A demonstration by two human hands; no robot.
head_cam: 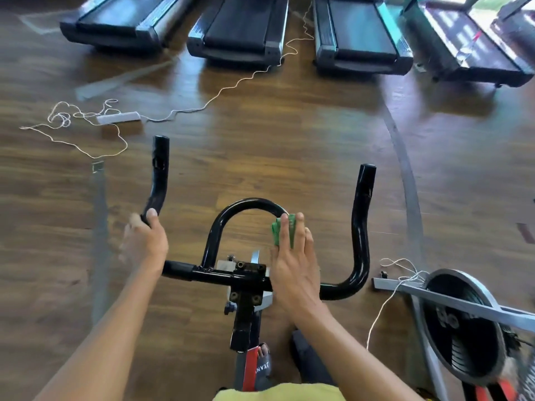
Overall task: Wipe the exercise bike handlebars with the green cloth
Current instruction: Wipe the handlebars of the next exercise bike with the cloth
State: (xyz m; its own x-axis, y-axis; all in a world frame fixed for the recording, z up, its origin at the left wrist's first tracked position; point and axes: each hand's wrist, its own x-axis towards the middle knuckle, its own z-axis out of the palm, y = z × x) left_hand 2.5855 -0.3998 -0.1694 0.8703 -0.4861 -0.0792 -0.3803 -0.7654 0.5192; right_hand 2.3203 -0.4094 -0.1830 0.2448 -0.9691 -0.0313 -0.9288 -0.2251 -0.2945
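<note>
Black exercise bike handlebars fill the middle of the view: two outer horns and a central loop on a crossbar. My left hand grips the lower part of the left horn, fingers curled round the tube. My right hand lies with straight fingers over the right leg of the central loop. It presses the folded green cloth against the tube. Most of the cloth is hidden under my fingers.
Several treadmills line the far side of the wooden floor. A white power strip and loose white cord lie at the left. Another bike's flywheel and grey frame stand close at the right. My sandalled foot is below the stem.
</note>
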